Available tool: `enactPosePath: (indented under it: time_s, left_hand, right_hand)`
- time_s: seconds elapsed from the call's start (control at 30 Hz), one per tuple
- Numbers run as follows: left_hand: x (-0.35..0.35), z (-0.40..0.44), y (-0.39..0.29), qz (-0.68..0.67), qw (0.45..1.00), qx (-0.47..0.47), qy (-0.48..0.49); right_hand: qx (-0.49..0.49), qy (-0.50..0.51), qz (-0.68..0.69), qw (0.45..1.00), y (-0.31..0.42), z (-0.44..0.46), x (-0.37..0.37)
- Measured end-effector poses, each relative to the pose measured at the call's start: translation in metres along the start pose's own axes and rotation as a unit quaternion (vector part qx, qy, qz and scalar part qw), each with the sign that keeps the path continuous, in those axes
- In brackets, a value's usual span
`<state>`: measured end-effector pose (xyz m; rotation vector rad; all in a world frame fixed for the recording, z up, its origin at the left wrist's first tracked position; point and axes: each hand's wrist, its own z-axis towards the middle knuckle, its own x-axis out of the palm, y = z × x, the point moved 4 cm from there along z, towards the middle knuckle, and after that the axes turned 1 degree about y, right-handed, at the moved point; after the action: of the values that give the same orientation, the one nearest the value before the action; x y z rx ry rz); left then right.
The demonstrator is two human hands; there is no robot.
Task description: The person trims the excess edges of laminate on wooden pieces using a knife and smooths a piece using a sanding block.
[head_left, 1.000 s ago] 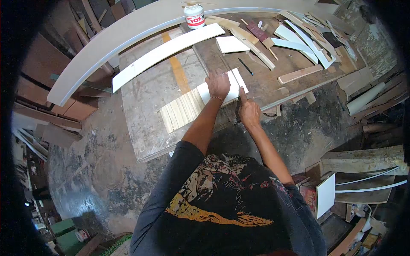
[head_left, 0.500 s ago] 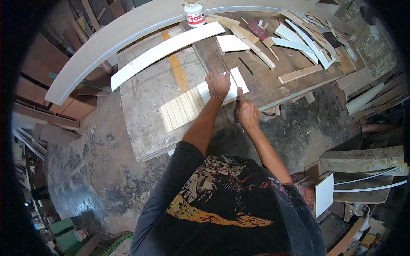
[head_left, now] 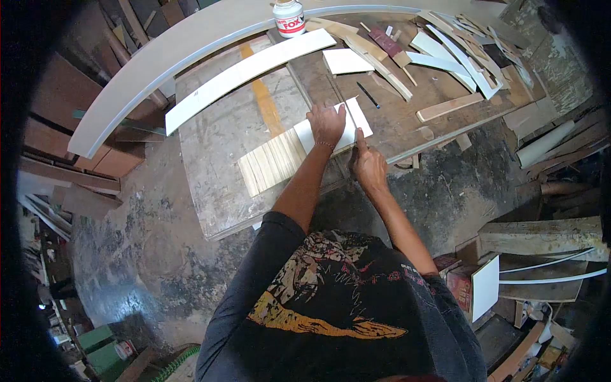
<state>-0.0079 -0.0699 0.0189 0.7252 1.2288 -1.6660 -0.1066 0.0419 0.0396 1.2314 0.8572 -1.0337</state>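
Note:
A small white board [head_left: 308, 136] lies on the worktable beside a striped wood-grain panel [head_left: 272, 164]. My left hand [head_left: 328, 126] presses down on the white board, its fingers curled toward the far edge and its thumb stretched out. My right hand [head_left: 370, 168] is at the board's near edge, fingers closed and index finger pointing forward. From that fingertip a thin, dark blade-like tool [head_left: 349, 116] runs across the white board; its handle is hidden in the hand, so I cannot tell its exact kind. A dark pencil [head_left: 368, 95] rests beyond the board.
A long curved white strip [head_left: 248, 77] and a white glue jar [head_left: 289, 19] are on the worktable [head_left: 219, 191]. Wood offcuts [head_left: 461, 54] pile up at the far right. A large curved panel [head_left: 159, 54] arches behind. Boards stand at lower right.
The thin tool has shifted slightly away from me along the board, with my right hand. My left hand stays nearly in place. The view has moved a little.

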Motion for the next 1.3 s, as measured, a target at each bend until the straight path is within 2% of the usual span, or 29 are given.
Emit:
enactPosePath:
  time_s: [0.1, 0.27, 0.5, 0.63, 0.77, 0.9, 0.97, 1.03, 1.07, 1.13, 1.3]
  left_hand:
    - [-0.002, -0.002, 0.000, 0.013, 0.999, 0.019, 0.024]
    - [-0.001, -0.001, 0.000, -0.003, 1.000, 0.022, -0.020]
    - [0.014, 0.001, 0.008, 0.004, 0.998, 0.055, -0.031]
    - [0.010, 0.002, 0.011, -0.011, 1.000, -0.006, -0.027]
    - [0.006, 0.001, 0.011, -0.025, 0.999, -0.011, -0.044]
    - [-0.002, 0.000, 0.005, -0.002, 0.998, -0.006, -0.064]
    - [-0.001, -0.001, 0.003, 0.044, 0.997, 0.041, -0.054]
    - [-0.001, -0.003, -0.002, 0.057, 0.994, 0.066, -0.064]
    - [-0.002, -0.002, -0.008, 0.047, 0.993, 0.069, -0.081]
    - [-0.007, -0.002, -0.012, 0.022, 0.991, 0.081, -0.107]
    - [-0.006, 0.005, -0.007, 0.000, 0.999, -0.013, -0.042]
  right_hand:
    - [0.004, 0.011, 0.006, 1.000, 0.002, -0.001, -0.002]
    - [-0.003, -0.010, -0.010, 1.000, -0.003, -0.004, 0.002]
    - [0.035, 0.101, -0.045, 0.993, 0.016, 0.000, -0.022]
    - [0.063, 0.112, 0.006, 0.992, 0.011, 0.011, -0.010]
    - [0.174, 0.130, 0.143, 0.966, 0.009, 0.013, -0.011]
    - [0.234, 0.104, 0.124, 0.959, 0.008, 0.012, -0.007]
    - [0.257, 0.118, 0.114, 0.953, 0.014, 0.017, -0.012]
    - [0.099, 0.036, -0.002, 0.994, 0.016, 0.024, -0.011]
    - [0.018, -0.009, -0.060, 0.998, 0.020, 0.029, -0.011]
    - [0.007, -0.021, -0.051, 0.998, 0.019, 0.037, -0.011]
    - [0.003, -0.010, -0.037, 0.999, 0.014, 0.012, -0.012]
